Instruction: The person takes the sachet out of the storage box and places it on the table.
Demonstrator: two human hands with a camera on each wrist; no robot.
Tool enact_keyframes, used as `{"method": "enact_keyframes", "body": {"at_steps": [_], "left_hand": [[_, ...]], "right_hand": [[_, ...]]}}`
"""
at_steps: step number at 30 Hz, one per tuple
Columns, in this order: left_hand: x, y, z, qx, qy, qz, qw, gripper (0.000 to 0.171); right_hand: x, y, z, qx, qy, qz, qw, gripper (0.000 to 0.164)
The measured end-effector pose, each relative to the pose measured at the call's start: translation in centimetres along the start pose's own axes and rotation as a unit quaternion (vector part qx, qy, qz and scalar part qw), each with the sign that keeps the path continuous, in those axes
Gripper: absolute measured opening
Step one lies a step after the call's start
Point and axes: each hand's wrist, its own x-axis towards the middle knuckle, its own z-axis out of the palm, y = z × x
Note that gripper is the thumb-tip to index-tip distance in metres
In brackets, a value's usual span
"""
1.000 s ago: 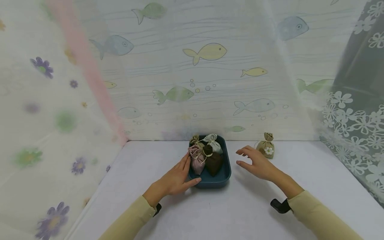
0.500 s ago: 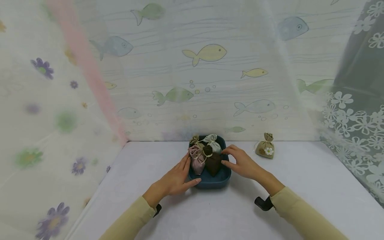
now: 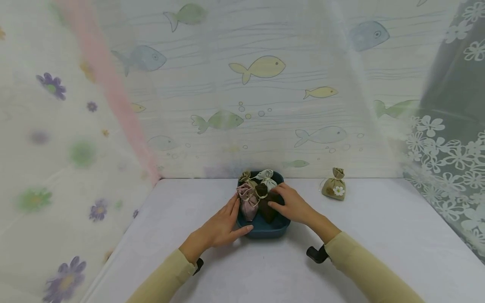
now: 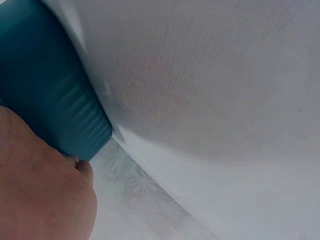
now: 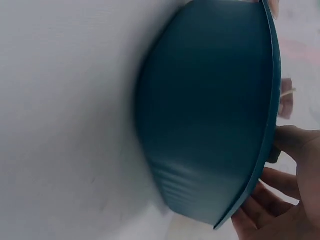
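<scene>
A dark blue rectangular basin (image 3: 265, 232) stands on the table, with several small drawstring pouches inside. My left hand (image 3: 219, 229) rests at its left side, fingers straight along the wall and thumb by the front rim. In the left wrist view, that hand (image 4: 45, 185) lies against the ribbed corner. My right hand (image 3: 293, 205) reaches over the right rim, thumb and fingertips spread at the dark brown pouch (image 3: 267, 212). A pink pouch (image 3: 249, 208) sits left of it, a white pouch (image 3: 266, 179) behind, and an olive pouch (image 3: 245, 176) at the back left.
A tan pouch with a white flower (image 3: 334, 188) stands alone at the back right of the white-covered table (image 3: 360, 219). A fish-print curtain (image 3: 261, 126) hangs along the back edge. Flowered sheets (image 3: 68, 168) close in the sides.
My right hand has moved left from the table beside the tan pouch to over the basin, reaching the dark brown pouch. The left hand and the pouches have stayed in place.
</scene>
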Motion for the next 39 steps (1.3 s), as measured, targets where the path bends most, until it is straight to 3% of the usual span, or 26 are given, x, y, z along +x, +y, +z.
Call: {"method": "enact_keyframes", "body": {"at_steps": [15,30,39], "left_hand": [[-0.1,0.0,-0.1,0.004,-0.007,-0.011,0.9999,0.108],[-0.1,0.1,-0.1,0.004,-0.011,-0.013,0.9999,0.109],[-0.2,0.1,-0.2,-0.001,-0.012,-0.008,0.9999,0.104]], "right_hand": [[2.1,-0.8,1.5,-0.012,0.031,0.047,0.998,0.039],[2.1,-0.6,2.6,0.014,0.062,0.083,0.994,0.036],[2.5,-0.5,3.0,-0.023,0.047,0.117,0.992,0.035]]}}
